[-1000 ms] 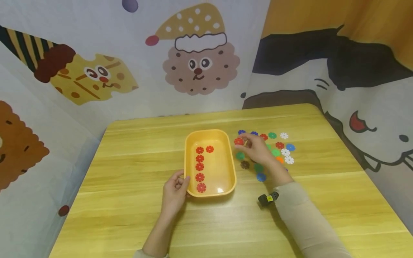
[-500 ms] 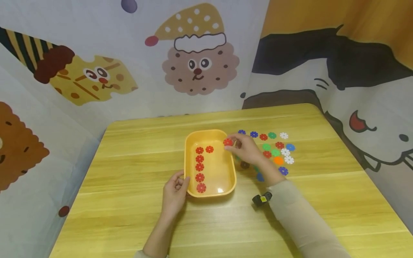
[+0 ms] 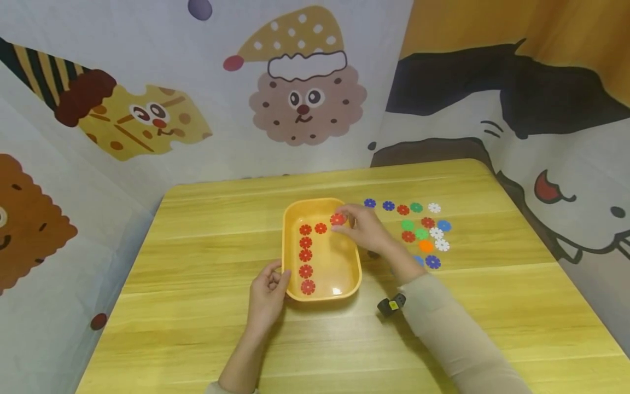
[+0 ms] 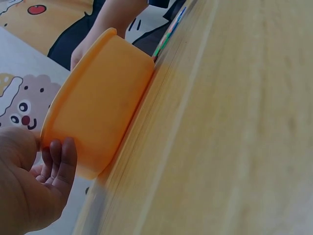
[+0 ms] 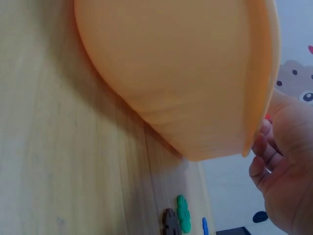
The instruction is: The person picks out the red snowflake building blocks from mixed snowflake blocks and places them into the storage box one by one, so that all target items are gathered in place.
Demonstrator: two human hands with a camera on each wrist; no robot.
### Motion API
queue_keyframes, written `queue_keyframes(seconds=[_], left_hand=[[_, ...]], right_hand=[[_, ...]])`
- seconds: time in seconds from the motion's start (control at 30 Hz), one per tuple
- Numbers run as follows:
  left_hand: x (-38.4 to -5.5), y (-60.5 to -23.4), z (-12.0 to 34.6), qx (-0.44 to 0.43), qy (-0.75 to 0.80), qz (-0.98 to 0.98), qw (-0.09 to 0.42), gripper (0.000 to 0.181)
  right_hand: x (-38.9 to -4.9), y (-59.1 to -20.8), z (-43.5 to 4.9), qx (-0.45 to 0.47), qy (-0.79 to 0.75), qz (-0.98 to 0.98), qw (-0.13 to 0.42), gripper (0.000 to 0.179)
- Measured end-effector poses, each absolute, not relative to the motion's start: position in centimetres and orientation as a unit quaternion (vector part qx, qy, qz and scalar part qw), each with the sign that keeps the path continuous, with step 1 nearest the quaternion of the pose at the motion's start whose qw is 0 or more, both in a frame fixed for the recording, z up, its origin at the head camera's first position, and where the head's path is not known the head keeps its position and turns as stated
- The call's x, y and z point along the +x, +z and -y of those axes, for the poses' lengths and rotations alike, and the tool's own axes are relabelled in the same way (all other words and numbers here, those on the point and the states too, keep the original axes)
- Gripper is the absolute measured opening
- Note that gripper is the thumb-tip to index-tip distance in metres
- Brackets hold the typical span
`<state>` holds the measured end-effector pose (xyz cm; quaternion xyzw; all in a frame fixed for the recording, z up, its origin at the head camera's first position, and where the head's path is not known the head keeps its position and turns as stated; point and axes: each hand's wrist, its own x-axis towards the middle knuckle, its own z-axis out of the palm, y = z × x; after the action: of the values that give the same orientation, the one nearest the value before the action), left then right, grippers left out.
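Observation:
A yellow-orange plastic tray (image 3: 331, 262) stands on the wooden table. Along its left side runs a column of several red snowflake discs (image 3: 305, 255), with one more red disc (image 3: 321, 228) beside the top one. My left hand (image 3: 266, 295) grips the tray's left rim near the front corner; in the left wrist view its thumb and fingers (image 4: 65, 164) are at the rim. Over the tray's far right part, my right hand (image 3: 366, 230) pinches a red snowflake disc (image 3: 337, 219) between thumb and fingers. In the right wrist view the tray wall (image 5: 181, 78) mostly hides that disc.
Right of the tray lie several loose snowflake discs in blue, green, white, red and orange (image 3: 425, 245). Some are hidden under my right hand and forearm. A black device (image 3: 391, 305) is at the right wrist. A cartoon-printed wall covering (image 3: 221, 109) rises behind the table (image 3: 197, 306).
My right hand has carried the red disc leftward from the loose discs, across the tray's right rim, to above the inside. The left hand has stayed at the rim.

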<state>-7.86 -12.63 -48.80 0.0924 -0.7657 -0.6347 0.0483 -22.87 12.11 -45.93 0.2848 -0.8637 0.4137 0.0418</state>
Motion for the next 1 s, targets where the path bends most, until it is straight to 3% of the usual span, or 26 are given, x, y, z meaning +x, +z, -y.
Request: queue_keyframes(seconds=[0.47,0.77,1.0], left_hand=[[-7.9,-49.0,12.8,0.088,-0.641,0.761,0.044,0.037],[-8.0,-48.9,12.8,0.083,-0.638,0.764,0.047,0.034],[-7.9,-48.9,12.7,0.094,-0.635,0.766,0.04,0.035]], right_hand=[[-22.5,-44.9,-9.6,0.305,0.296,0.905,0.018,0.046],[-22.8,-44.9,-7.7,0.356,0.184,0.916,-0.012,0.038],[-22.7,-44.9,-7.0,0.343,0.119,0.931,-0.033,0.037]])
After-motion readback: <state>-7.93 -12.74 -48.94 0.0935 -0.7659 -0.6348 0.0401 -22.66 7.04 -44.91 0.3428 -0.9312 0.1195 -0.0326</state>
